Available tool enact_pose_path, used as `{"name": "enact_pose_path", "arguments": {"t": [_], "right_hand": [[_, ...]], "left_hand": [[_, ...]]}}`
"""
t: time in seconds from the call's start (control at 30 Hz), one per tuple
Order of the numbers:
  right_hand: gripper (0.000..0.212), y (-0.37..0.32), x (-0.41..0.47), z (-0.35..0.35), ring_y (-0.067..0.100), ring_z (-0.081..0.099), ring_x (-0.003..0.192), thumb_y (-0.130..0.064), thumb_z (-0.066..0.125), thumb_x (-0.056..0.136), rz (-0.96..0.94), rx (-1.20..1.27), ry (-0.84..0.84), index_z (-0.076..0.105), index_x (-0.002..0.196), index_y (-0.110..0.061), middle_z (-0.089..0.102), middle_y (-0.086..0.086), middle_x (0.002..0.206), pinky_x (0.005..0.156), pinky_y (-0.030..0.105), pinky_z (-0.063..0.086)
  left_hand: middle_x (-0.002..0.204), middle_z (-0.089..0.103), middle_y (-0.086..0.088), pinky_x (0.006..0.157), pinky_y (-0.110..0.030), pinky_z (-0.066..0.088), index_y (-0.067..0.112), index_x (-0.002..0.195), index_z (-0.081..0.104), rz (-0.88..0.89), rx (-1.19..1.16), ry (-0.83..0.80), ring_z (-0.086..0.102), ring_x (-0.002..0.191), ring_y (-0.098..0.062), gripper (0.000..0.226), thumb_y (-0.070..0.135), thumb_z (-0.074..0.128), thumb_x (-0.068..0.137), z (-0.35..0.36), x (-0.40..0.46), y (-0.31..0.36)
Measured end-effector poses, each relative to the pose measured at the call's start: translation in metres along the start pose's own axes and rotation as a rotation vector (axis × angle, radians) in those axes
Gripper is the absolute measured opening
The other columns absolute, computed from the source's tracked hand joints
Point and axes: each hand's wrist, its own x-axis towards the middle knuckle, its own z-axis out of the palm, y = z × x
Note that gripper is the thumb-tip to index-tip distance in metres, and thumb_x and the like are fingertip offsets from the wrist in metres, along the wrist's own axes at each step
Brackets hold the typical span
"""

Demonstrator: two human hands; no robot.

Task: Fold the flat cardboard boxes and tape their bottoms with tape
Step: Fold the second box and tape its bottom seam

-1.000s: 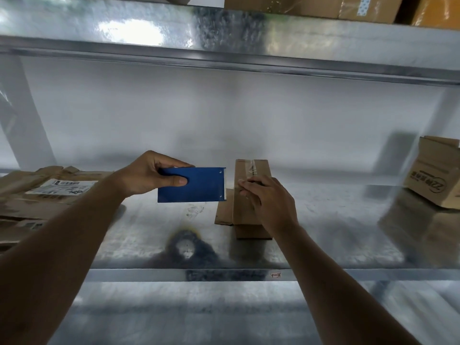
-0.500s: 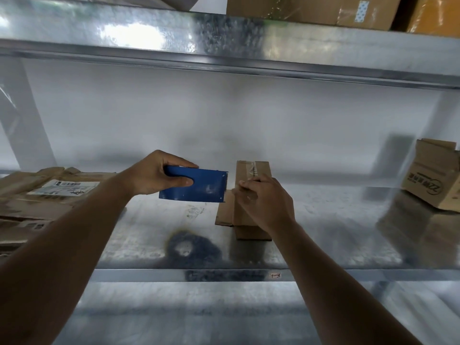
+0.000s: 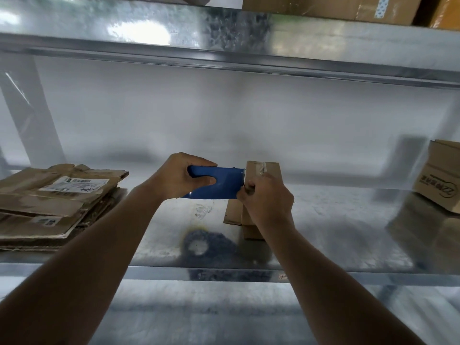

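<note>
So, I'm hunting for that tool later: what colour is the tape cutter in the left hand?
Blue, with a serrated metal edge: the tape cutter shows in the head view.

This is a storeroom or packing area. Bare galvanised metal shelves (image 3: pixel 323 250) run in tiers against a plain white wall (image 3: pixel 224 115), holding a stack of flattened cardboard boxes (image 3: pixel 57 202), a printed carton (image 3: pixel 440 185) at the right, and taped cartons (image 3: pixel 331 6) on the shelf above.

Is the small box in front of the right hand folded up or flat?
Folded up. The small box stands as a block on the metal shelf, tape across its top; the right hand rests against it.
</note>
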Motion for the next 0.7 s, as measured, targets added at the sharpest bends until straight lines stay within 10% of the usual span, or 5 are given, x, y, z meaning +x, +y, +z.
{"name": "enact_pose_path", "arguments": {"t": [0.2,0.7], "right_hand": [[0.036,-0.019,-0.005,0.008,0.023,0.066,0.103,-0.047,0.066,0.095,-0.069,-0.047,0.054,0.065,0.117,-0.019,0.067,0.002,0.119,0.08,0.044,0.06],[0.035,0.03,0.001,0.005,0.027,0.07,0.111,-0.04,0.049,0.104,-0.15,0.056,0.198,0.074,0.114,-0.018,0.075,0.003,0.117,0.125,0.045,0.03]], "left_hand": [[0.079,0.076,0.004,0.073,-0.036,0.055,0.015,0.089,0.08,0.163,0.245,-0.034,0.07,0.075,-0.014,0.012,0.026,0.076,0.088,0.016,-0.002,0.0],[0.113,0.078,0.01,0.088,-0.016,0.054,0.014,0.121,0.076,0.01,-0.362,0.135,0.072,0.108,-0.006,0.037,0.004,0.081,0.085,-0.001,-0.009,-0.016]]}}
